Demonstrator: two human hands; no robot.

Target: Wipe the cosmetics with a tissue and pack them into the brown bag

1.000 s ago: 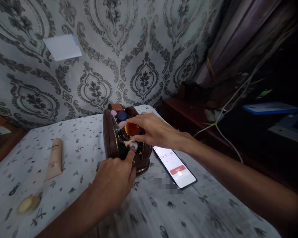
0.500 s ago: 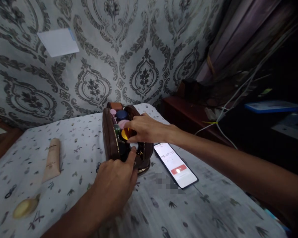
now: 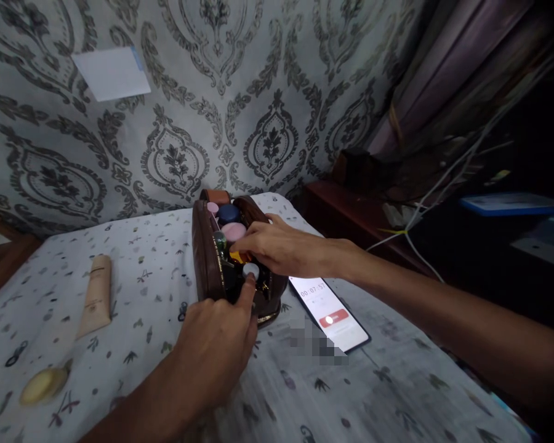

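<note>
Lowered deeper into the brown bag (image 3: 207,258) since the earlier head-view frames was the amber item (image 3: 240,256). It was touched by the curled fingers of the right hand (image 3: 284,246) — whether it was gripped could not be told. By the left hand (image 3: 216,338), its index finger extended and the others curled, the white cap (image 3: 250,271) was touched; its palm was hidden. A pink lid (image 3: 233,232) was seen just behind the amber item. Beside the bag, a lit phone (image 3: 333,314) was laid on the patterned sheet (image 3: 159,271).
</note>
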